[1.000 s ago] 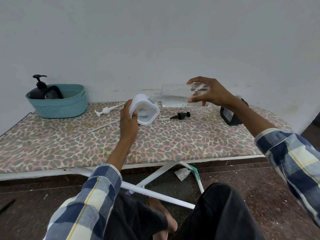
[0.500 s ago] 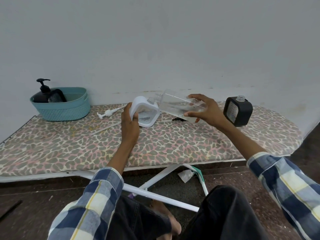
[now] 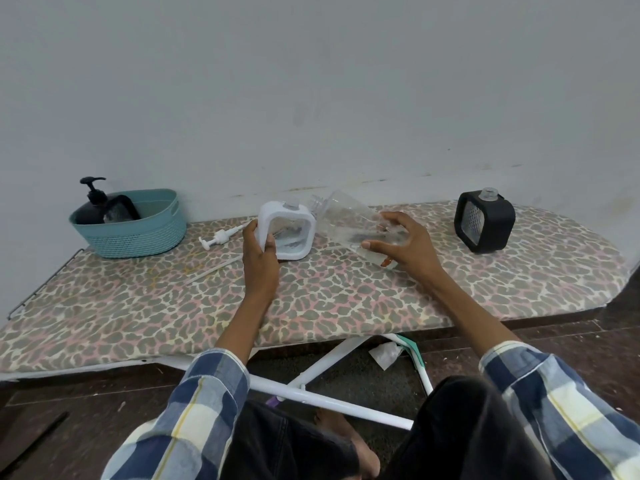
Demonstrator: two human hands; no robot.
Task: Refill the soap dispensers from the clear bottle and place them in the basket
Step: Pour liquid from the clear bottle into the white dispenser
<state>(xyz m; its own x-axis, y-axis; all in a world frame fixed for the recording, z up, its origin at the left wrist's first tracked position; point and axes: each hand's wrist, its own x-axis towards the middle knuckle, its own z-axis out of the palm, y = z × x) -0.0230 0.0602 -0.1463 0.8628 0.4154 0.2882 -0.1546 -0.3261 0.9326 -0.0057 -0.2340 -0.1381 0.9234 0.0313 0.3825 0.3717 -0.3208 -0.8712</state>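
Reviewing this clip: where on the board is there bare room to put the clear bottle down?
Bare cover shows between the right hand and the black dispenser, and along the whole near edge of the ironing board. It is crowded between the basket and white dispenser: the white pump and its tube lie there. The clear bottle is tilted, its neck beside the white dispenser.

Left hand (image 3: 260,252) curled, gripping; right hand (image 3: 403,244) curled, gripping; forearms extended

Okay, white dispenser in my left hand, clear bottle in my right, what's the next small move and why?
Probably set the clear bottle down on the board: it's tilted back off the white dispenser, whose neck is open, and the white pump lies beside your left hand.
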